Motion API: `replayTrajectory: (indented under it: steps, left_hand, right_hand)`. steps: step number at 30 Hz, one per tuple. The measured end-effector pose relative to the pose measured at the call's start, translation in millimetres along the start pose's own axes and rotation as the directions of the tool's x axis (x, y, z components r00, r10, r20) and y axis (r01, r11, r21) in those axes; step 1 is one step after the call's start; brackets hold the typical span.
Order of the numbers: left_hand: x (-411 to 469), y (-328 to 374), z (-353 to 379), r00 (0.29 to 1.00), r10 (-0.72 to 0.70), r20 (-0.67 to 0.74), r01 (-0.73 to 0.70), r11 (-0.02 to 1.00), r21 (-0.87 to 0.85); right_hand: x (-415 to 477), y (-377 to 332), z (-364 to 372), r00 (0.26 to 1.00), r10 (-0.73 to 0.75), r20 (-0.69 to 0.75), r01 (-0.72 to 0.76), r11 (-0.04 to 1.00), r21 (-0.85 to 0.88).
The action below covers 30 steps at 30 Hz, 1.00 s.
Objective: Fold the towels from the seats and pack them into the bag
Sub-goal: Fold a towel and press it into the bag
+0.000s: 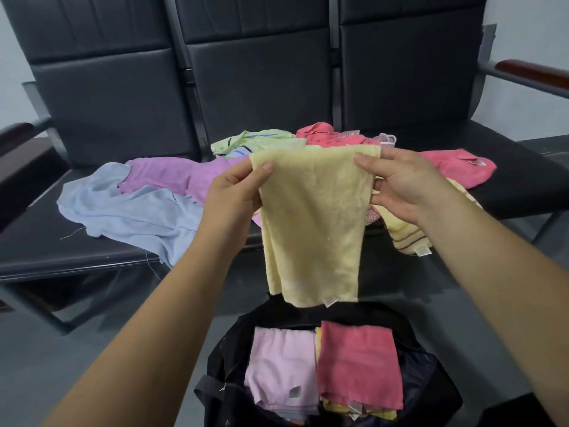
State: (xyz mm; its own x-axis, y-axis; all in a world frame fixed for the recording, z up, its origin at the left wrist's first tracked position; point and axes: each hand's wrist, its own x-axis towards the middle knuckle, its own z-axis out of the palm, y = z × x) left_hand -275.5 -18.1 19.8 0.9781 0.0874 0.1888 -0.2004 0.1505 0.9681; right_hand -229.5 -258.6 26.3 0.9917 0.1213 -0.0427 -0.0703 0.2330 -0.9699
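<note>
Here, a yellow towel is held up by its top corners: the left corner is pinched between the thumb and fingers of the left hand, and the right corner is gripped by the curled fingers of the right hand. The towel is hung lengthwise, doubled over, with its lower edge just above the open black bag on the floor. Inside the bag, a folded pink towel and a folded red towel are laid side by side on top of other folded pieces. Behind the hands, unfolded towels are spread over the dark bench: a blue towel, a purple towel, a green towel and a striped towel.
</note>
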Motion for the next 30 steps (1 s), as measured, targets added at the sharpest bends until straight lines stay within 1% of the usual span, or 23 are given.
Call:
replayTrajectory:
  steps: [1,3,4,7,9,11,14,16,19,20,23,25,27,30]
  left_hand:
    - [-0.6,-0.7,-0.9,1.0,0.0,0.003,0.0,1.0,0.016]
    - [-1.8,-0.1,-2.0,1.0,-0.002,-0.007,0.002,0.999,0.052]
    - [-2.0,0.4,-2.5,1.0,0.0,-0.017,0.001,0.997,0.071]
    - [-0.9,-0.6,-6.1,0.999,0.008,-0.042,-0.004,0.994,0.107]
    - [-1.2,-0.8,-9.8,0.998,0.018,-0.057,-0.011,0.991,0.131]
    - [-1.2,-0.3,-13.9,0.999,0.038,-0.037,-0.03,0.98,0.198]
    - [-0.2,-1.4,-18.7,0.998,0.062,-0.021,-0.052,0.949,0.311]
    - [-0.6,-3.4,-19.1,0.998,0.055,-0.043,-0.04,0.952,0.304]
    - [-1.9,-6.9,-17.6,0.994,0.045,-0.096,-0.019,0.967,0.253]
    - [-2.4,-7.0,-16.4,0.993,0.031,-0.117,-0.003,0.972,0.234]
    - [-2.6,-6.4,-15.2,0.989,-0.004,-0.151,0.033,0.98,0.195]
    - [-2.7,-5.1,-15.9,0.986,-0.019,-0.166,0.049,0.983,0.176]
    - [-1.7,-4.3,-16.6,0.988,-0.034,-0.148,0.06,0.983,0.172]
    - [-0.1,-5.6,-15.4,0.991,-0.039,-0.126,0.059,0.985,0.159]
  right_hand:
    - [-0.4,0.5,-1.3,0.999,-0.018,-0.029,0.017,0.998,-0.059]
    - [-1.0,1.5,-2.2,0.998,-0.038,-0.054,0.034,0.997,-0.075]
    - [-0.8,1.9,-1.4,0.998,-0.038,-0.05,0.036,0.998,-0.041]
    - [-1.5,0.3,3.2,1.0,-0.029,0.009,0.028,0.99,0.142]
    - [-0.4,-0.4,3.6,0.998,-0.03,0.06,0.019,0.981,0.191]
    - [-0.6,-0.4,2.6,0.997,-0.04,0.069,0.029,0.987,0.159]
    - [0.0,1.0,-0.8,0.993,-0.112,-0.041,0.113,0.993,0.03]
    - [-0.2,2.0,-2.0,0.979,-0.177,-0.102,0.17,0.983,-0.074]
    - [-0.4,2.7,-1.3,0.953,-0.27,-0.14,0.24,0.951,-0.195]
    - [-1.7,1.7,-0.9,0.948,-0.282,-0.148,0.252,0.949,-0.191]
    - [-7.6,-0.9,0.8,0.95,-0.283,-0.132,0.269,0.957,-0.111]
    - [-10.4,-1.1,2.7,0.944,-0.31,-0.118,0.291,0.945,-0.149]
    - [-10.2,0.0,4.4,0.943,-0.314,-0.113,0.295,0.943,-0.154]
    - [-8.3,2.5,4.4,0.951,-0.286,-0.117,0.273,0.955,-0.112]
